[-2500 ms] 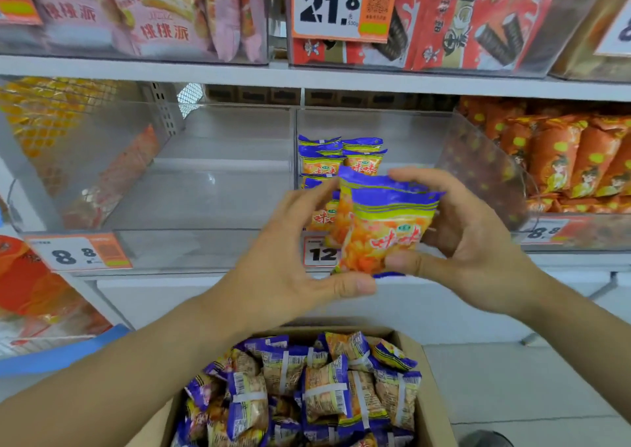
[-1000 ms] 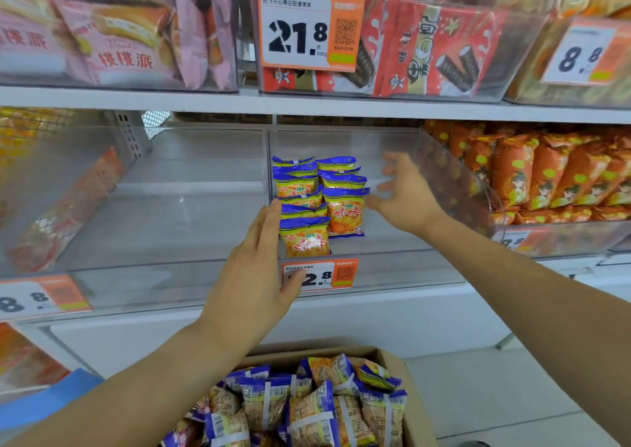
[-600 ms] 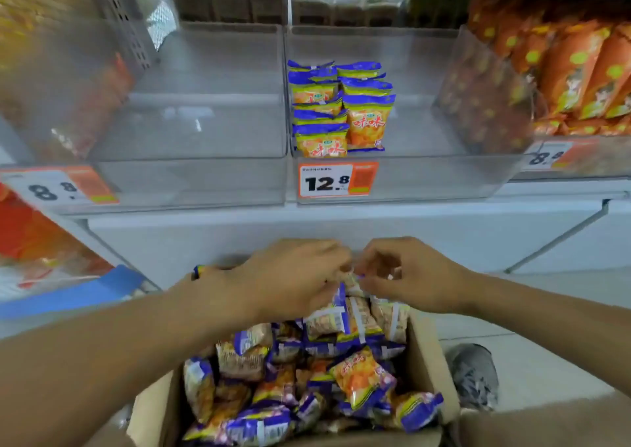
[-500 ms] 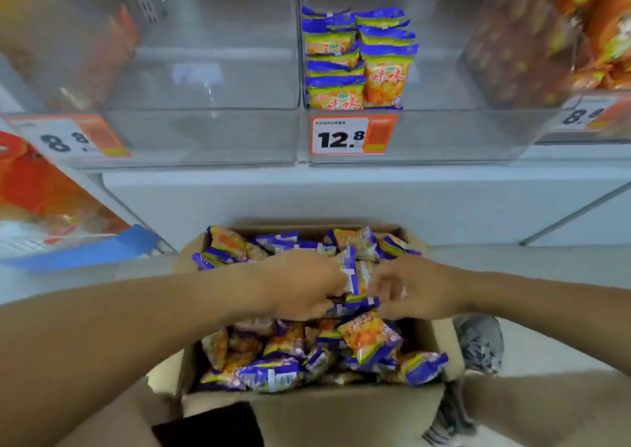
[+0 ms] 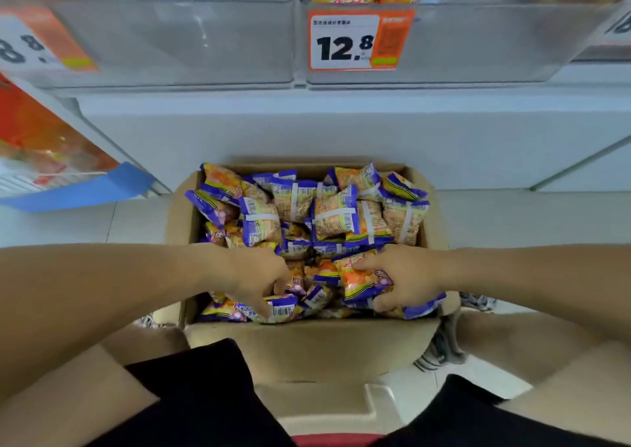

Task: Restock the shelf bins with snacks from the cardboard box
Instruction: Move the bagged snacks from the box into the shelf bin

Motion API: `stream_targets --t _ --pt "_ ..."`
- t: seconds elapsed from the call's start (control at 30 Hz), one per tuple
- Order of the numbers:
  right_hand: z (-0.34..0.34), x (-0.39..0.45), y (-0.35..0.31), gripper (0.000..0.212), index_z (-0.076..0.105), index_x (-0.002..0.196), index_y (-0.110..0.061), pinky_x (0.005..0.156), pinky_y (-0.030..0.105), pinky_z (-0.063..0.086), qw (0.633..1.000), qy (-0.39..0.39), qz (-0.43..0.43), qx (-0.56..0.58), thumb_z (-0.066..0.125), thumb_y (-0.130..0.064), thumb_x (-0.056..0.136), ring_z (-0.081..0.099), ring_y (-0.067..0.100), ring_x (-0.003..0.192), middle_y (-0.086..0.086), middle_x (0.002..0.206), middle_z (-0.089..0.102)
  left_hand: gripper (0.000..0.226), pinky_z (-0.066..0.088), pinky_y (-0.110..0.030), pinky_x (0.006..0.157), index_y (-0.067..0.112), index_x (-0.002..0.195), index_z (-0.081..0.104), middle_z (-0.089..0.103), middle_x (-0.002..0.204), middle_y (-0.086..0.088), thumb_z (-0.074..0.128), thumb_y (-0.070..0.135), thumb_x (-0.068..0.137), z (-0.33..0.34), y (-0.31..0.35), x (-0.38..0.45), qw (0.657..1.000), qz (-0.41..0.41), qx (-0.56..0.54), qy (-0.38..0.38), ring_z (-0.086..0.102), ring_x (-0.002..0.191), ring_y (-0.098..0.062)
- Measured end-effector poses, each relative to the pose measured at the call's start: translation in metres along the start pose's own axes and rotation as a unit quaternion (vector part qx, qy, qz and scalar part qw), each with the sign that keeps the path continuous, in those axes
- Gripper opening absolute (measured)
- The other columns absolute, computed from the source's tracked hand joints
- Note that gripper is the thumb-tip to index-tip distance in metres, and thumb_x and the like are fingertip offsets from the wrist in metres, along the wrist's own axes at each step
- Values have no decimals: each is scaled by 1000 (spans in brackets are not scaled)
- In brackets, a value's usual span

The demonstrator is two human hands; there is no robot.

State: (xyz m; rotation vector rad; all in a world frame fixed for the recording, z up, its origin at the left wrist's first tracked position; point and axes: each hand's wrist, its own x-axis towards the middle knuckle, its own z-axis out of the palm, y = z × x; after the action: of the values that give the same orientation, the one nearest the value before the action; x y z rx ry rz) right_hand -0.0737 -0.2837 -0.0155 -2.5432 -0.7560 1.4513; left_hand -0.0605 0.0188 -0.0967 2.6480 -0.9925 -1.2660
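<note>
- An orange snack packet (image 5: 362,277) is gripped by the right hand (image 5: 406,276).
- A barcode-side packet (image 5: 280,307) is pinched by the left hand (image 5: 254,276).
- Both lie inside the cardboard box (image 5: 307,347) — on the floor, below the shelf bins (image 5: 478,43).

Lighting: bright, even, diffuse; source direction cannot be told. Shadows: soft and faint, darkest inside the cardboard box (image 5: 307,347) between the snack packets (image 5: 336,219). Glare: pale sheen on the clear shelf bin (image 5: 478,47) fronts above the box. Sharpness: overall soft; price tag (image 5: 358,40) numerals legible, small print smeared. Distortion: strong wide-angle bowing away from the box; forearms stretched at the frame edges.
</note>
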Motion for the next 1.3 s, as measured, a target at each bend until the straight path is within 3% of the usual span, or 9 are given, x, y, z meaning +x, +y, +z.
stream_targets --t 0.17,0.33,0.43,0.6,0.77,0.9,1.0,1.17,1.3 --pt "-7 2 -4 57 51 145 -28 88 19 43 997 37 -4 61 65 -46 94 54 13 114 -6 137 56 34 53 -21 71 30 114 66 66 103 10 75 47 85 -45 31 -41 994 16 -108 -10 63 87 -7" --pt "4 5 0 20 62 108 -28 89 34 52 982 105 31 153 73 -30 91 62 18 103 -4 107 63 41 46 -28 102 36 127 64 50 129 10 73 43 88 -39 48 -71 983 18 -180 -16 51 115 -7" --pt "11 5 -1 32 56 102 -24 79 32 53 978 114 59 167 81 -27 83 62 18 94 1 103 63 43 47 -27 103 38 124 66 52 130 16 69 55 84 -26 56 -80 962 -12 -273 -24 52 115 0" --pt "4 7 -8 69 42 120 -21 65 20 47 963 97 83 238 91 -26 71 61 12 84 3 106 61 25 50 -21 73 28 101 70 65 104 14 81 39 81 -16 56 -78 934 -69 -349 45 61 83 9" --pt "-5 4 -14 94 34 148 -18 97 31 48 983 55 72 163 88 -39 74 56 21 121 3 141 53 104 54 -28 94 30 149 32 52 128 6 94 32 65 -21 61 -76 923 -126 -363 -36 59 100 -11" --pt "-18 2 -18 90 36 147 -14 101 39 52 983 30 64 172 85 -38 77 56 25 125 6 145 51 118 53 -30 95 23 156 22 62 112 5 94 33 63 -33 61 -74 916 -142 -368 -72 62 102 -12" --pt "-43 -6 -21 68 40 133 -15 76 34 61 979 -5 53 195 83 -29 82 67 19 87 5 122 62 117 54 -28 91 19 155 26 60 116 5 95 33 61 -57 67 -72 917 -132 -376 8 62 101 -13" --pt "-94 -30 -9 61 53 128 -18 83 41 62 948 74 30 307 86 -14 77 72 26 98 4 111 73 59 54 -25 78 24 114 65 70 99 4 94 31 62 -124 76 -83 879 -104 -423 194 65 88 -13" --pt "-120 -56 -1 62 52 124 -21 74 32 62 909 144 16 390 85 -7 74 75 21 90 4 106 71 64 61 -32 83 29 121 59 69 110 2 91 24 66 -150 74 -94 831 -76 -479 271 70 95 -14"
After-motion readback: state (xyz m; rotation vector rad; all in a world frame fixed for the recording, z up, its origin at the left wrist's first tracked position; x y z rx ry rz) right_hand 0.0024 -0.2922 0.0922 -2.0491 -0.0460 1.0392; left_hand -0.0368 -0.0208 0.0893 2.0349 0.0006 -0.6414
